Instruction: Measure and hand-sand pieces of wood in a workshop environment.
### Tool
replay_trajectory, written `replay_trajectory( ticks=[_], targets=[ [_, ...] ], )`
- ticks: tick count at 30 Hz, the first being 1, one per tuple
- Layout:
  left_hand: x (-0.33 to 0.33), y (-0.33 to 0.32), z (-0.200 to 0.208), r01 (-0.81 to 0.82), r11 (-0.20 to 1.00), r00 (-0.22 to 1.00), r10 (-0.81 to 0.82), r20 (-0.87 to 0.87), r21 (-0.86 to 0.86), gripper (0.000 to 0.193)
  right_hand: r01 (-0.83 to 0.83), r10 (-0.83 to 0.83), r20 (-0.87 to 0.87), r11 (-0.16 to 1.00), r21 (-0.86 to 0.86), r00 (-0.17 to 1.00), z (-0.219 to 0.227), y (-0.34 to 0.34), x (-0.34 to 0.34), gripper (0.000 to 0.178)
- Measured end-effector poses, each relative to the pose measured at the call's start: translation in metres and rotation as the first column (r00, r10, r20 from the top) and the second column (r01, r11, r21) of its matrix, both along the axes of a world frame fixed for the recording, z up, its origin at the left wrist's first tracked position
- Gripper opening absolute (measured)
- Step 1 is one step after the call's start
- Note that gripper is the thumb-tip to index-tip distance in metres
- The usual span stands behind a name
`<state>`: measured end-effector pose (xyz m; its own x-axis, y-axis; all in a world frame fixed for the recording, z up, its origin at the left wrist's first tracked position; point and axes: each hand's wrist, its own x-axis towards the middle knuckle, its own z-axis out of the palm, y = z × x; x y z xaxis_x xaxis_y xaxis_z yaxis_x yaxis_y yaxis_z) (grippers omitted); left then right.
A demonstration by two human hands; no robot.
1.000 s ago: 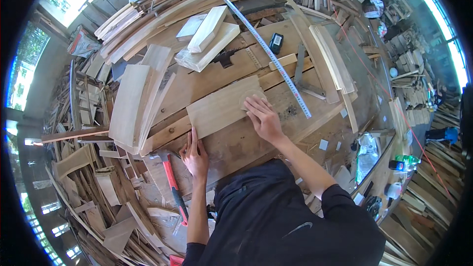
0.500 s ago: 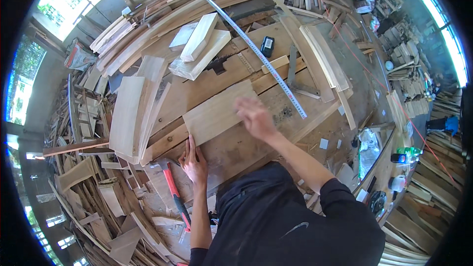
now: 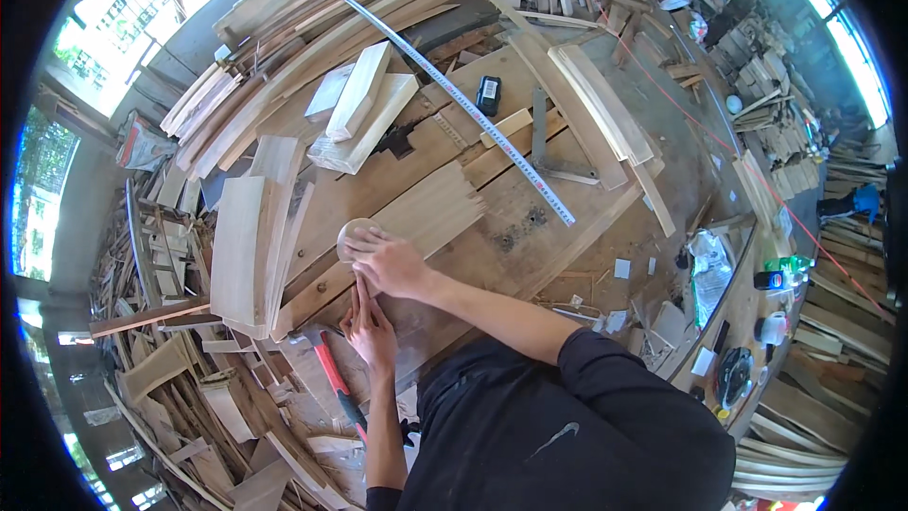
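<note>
Thin pale board (image 3: 435,213) lies flat on the desk (image 3: 478,260), slanting from lower left to upper right, its left end under the right hand. Pale round disc (image 3: 349,235) sits at that left end, partly covered by fingers; material unclear. Right hand (image 3: 386,260) is palm-down over the disc, fingers together and slightly bent; whether they pinch it or just press, cannot tell. Left hand (image 3: 369,326) is just below, fingers stretched forward, nothing seen in its grasp; its tips run up by the board's near left corner, contact hidden by the right hand. Board looks light, stiff along its length, likely dry and low-slip; thin edges could splinter or chip, so best hold is by the long edges or flat pressure near an end. Disc looks light, easiest taken by its rim. Hammer (image 3: 330,364) with red and black handle lies near the left wrist. Past the board: small wood stick (image 3: 508,127), metal square (image 3: 539,128), long measuring strip (image 3: 493,136), small black device (image 3: 488,95). Farther up, pale blocks (image 3: 364,90) are stacked; flat planks (image 3: 236,237) lie left.
</note>
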<state>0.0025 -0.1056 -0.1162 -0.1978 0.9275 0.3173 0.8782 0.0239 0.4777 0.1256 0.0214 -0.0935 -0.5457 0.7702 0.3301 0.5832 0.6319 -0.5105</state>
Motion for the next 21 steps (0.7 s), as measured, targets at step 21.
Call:
replay_trajectory(
  ticks=[21],
  targets=[
    [-0.007,-0.004,-0.003,0.009,1.0,1.0,-0.009,0.012,-0.011,0.052,-0.105,0.106,-0.068,0.994,0.022,0.992,0.005,-0.053,0.068,0.039]
  ],
)
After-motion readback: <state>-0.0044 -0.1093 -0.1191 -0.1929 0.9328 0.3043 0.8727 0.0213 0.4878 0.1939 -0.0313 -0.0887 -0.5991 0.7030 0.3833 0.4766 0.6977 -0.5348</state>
